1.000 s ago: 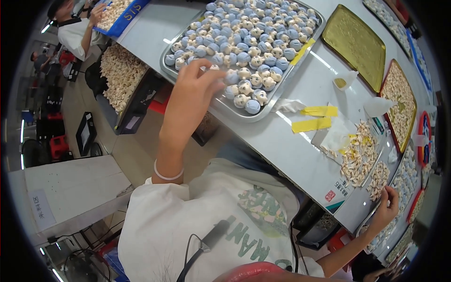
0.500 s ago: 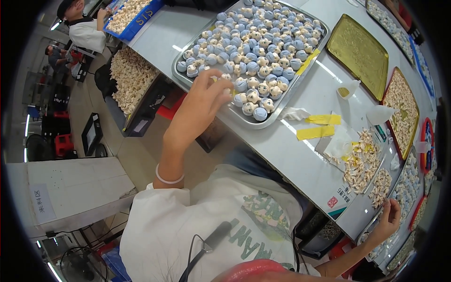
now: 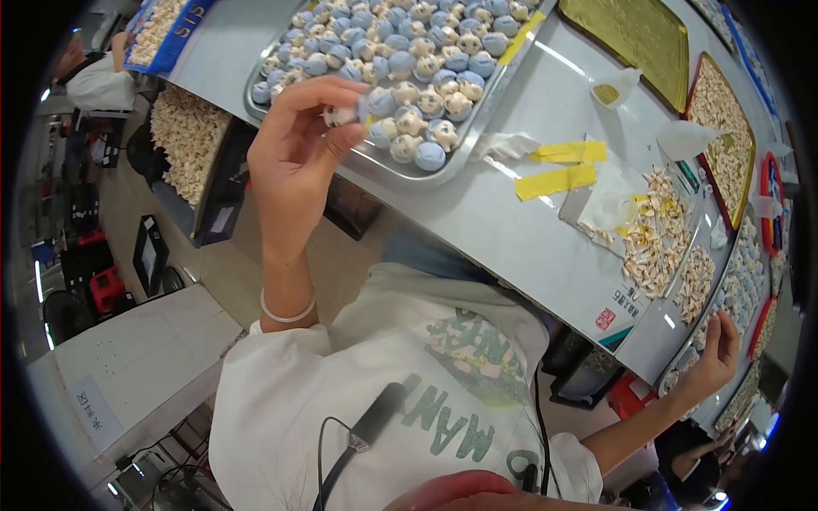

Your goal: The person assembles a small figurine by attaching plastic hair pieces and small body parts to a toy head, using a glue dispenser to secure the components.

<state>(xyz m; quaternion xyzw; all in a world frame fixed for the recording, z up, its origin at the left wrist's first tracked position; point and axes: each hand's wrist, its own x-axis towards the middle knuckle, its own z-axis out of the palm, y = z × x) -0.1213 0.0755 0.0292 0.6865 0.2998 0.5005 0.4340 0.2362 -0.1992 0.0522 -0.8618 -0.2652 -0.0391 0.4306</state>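
My left hand (image 3: 294, 145) pinches a small doll head (image 3: 341, 116), cream-faced with blue hair, between thumb and fingers. It hangs over the near left corner of a metal tray (image 3: 411, 182) filled with several similar heads (image 3: 400, 64). Off to the right, my right hand (image 3: 714, 362) has its fingers drawn together beside a tray of blue and cream pieces (image 3: 743, 268). Whatever those fingers may hold is too small to make out. Near that hand lie loose heaps of small cream pieces (image 3: 654, 238).
Yellow tape strips (image 3: 558, 180) and a crumpled tissue (image 3: 504, 146) lie on the grey table (image 3: 477, 213). Beyond are a gold tray (image 3: 635, 38), a white cup (image 3: 615, 89) and a tray of cream pieces (image 3: 720, 128). A filled bin (image 3: 189, 145) stands left, below table height.
My left hand has drawn back from the tray's heads, with a doll head now plainly visible in its fingers. The view has shifted. My right hand stays near the cream pieces.
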